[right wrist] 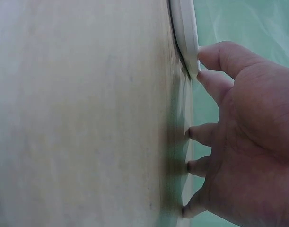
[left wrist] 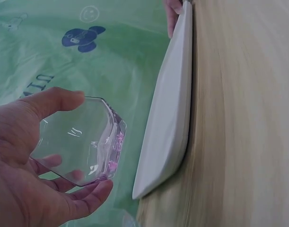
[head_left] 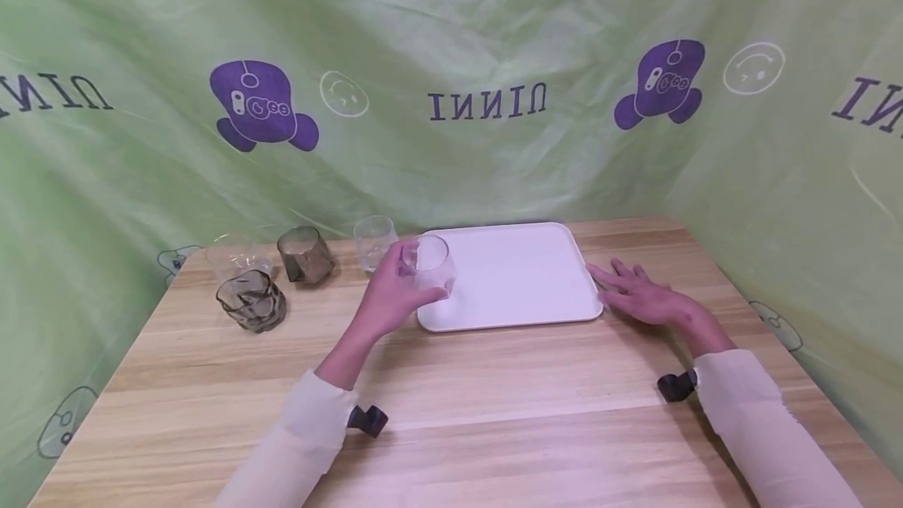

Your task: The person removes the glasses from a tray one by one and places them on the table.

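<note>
My left hand (head_left: 392, 294) grips a clear faceted glass (left wrist: 83, 137), thumb on one side and fingers curled round the other. In the head view, the glass is over the left end of a white rectangular tray (head_left: 515, 277); the left wrist view shows it raised off the tabletop. At the tray's right edge my right hand (head_left: 645, 298) is spread, fingers mostly straight. Its thumb and index finger touch the tray's rim in the right wrist view, while other fingertips rest on the wood.
Left of the tray stand a clear glass (head_left: 374, 241), a smoky angular glass (head_left: 306, 257), a smoky wavy glass (head_left: 252, 302) and another clear glass (head_left: 229, 257). They are on a wooden table (head_left: 494, 422). A green printed cloth (head_left: 458, 163) hangs behind and at both sides.
</note>
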Motion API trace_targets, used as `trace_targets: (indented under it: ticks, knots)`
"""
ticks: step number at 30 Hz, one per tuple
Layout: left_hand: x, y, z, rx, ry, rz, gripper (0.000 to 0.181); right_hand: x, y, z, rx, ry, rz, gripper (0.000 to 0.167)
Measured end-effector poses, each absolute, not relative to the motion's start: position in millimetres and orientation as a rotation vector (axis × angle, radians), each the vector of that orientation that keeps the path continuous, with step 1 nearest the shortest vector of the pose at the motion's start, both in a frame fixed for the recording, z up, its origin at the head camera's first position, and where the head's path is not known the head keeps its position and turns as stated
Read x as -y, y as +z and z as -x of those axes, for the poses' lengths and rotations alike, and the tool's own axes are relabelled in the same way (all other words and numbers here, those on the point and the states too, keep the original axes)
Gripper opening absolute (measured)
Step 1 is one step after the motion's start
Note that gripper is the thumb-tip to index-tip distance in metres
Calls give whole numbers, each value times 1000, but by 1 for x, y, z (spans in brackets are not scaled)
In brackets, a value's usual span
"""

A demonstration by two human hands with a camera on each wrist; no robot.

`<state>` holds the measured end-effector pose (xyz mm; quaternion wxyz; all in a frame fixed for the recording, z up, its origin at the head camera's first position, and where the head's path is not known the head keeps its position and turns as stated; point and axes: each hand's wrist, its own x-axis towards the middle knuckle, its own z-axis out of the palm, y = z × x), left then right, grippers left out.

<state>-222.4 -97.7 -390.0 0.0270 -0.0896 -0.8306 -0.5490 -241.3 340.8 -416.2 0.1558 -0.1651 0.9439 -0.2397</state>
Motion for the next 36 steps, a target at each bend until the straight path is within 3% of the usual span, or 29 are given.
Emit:
trace_targets:
  ticks: [16, 36]
  knots:
    - [161, -397, 213, 2665, -1552, 190, 100, -341, -419, 243, -2710, -674, 481, 65]
    - [213, -404, 209, 2652, -1586, 38, 97, -339, -416, 242, -2713, -679, 498, 65]
